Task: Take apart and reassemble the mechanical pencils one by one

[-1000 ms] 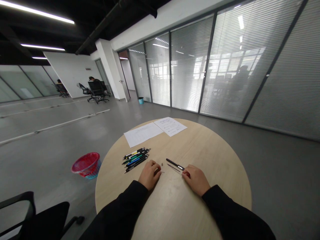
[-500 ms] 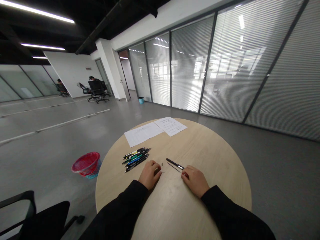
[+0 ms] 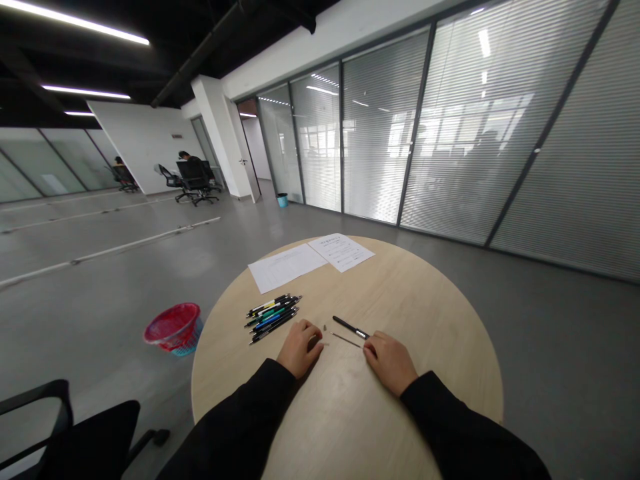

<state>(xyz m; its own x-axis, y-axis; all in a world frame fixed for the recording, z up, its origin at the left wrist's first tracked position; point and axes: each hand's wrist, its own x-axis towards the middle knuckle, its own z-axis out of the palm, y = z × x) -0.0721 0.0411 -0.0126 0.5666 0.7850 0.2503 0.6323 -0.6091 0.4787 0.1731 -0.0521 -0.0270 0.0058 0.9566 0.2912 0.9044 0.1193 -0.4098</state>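
My right hand (image 3: 391, 361) rests on the table with thumb and fingertips pinched on the near end of a thin pen refill (image 3: 346, 340). The refill points away to the left. Just beyond it lies a black pen barrel (image 3: 350, 326), its near end by my right knuckles. My left hand (image 3: 301, 349) rests on the tabletop, fingers loosely curled, a gap showing between thumb and forefinger. A small grey pen tip (image 3: 325, 328) lies beside its fingertips. Near the left thumb is a tiny pale piece (image 3: 326, 344), too small to make out.
Several pens (image 3: 273, 318) lie in a pile left of my left hand. Two printed sheets (image 3: 287, 268) are at the far side of the round table (image 3: 415, 287). A red-lined basket (image 3: 173, 327) and a black chair (image 3: 90, 440) stand left. People sit far back.
My right hand has shifted slightly left, and the refill in it has turned, its far tip now lower and further from the pen barrel. The left hand stays nearly still.
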